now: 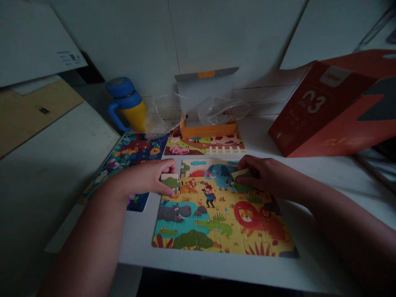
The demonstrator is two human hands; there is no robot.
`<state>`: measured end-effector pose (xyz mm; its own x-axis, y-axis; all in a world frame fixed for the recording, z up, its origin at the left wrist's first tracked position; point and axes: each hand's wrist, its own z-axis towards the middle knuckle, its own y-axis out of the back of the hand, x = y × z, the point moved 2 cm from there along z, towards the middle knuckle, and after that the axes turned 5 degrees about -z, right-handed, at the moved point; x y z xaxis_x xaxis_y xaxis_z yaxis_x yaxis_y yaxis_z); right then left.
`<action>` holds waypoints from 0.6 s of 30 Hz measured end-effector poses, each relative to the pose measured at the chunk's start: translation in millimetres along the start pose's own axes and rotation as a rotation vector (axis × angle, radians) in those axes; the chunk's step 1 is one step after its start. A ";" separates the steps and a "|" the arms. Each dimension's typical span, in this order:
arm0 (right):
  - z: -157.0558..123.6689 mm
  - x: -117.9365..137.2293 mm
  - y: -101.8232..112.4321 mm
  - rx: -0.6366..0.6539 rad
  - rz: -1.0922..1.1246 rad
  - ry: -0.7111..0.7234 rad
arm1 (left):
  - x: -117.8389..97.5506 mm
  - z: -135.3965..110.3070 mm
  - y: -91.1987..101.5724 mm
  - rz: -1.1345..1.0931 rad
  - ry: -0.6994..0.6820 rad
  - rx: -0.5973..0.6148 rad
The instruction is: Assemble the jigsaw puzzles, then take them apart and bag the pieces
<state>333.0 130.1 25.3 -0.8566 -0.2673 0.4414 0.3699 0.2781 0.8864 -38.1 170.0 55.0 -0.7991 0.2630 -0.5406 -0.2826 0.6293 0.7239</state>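
Note:
A mostly assembled jigsaw puzzle [221, 206] with safari animals lies flat on the white table. My left hand [162, 175] is at its upper left, closed on a green and cream puzzle piece [169, 182], with the thumb along the lower edge. At the upper right, beside the blue elephant, my right hand [255, 173] pinches another green and cream puzzle piece [238, 177], held tilted over the puzzle. Part of the puzzle's upper right is hidden behind this hand.
Behind lie a farm puzzle [198, 145] and, to the left, a dark blue puzzle [145, 144]. An open orange-edged box [208, 131], crumpled clear plastic [163, 117] and a blue and yellow bottle [131, 109] stand at the back. A large red box [309, 111] is on the right.

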 end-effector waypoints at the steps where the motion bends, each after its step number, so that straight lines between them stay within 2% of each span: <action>1: -0.1 0.1 0.4 0.002 0.006 0.006 | -2.2 -0.6 0.7 -0.018 0.011 0.017; 7: -4.0 -10.4 12.1 -0.035 0.109 -0.002 | -6.6 -8.0 7.4 -0.020 -0.026 0.161; 9: -9.1 -17.3 20.7 0.061 0.186 -0.025 | -2.1 -12.3 8.9 -0.063 -0.036 0.231; 13: -25.8 -24.3 39.9 0.404 0.244 0.009 | 4.8 -18.5 9.4 -0.100 -0.042 0.314; 15: -33.1 -24.4 47.6 0.459 0.249 0.039 | 3.7 -19.5 8.5 -0.103 -0.042 0.319; 18: -39.9 -23.8 52.4 0.464 0.300 0.016 | -1.2 -20.7 6.5 -0.182 -0.019 0.332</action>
<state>387.1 114.2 66.8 -0.7313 -0.1267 0.6702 0.3966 0.7203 0.5690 -50.0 158.6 69.2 -0.7407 0.1367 -0.6578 -0.2289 0.8691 0.4384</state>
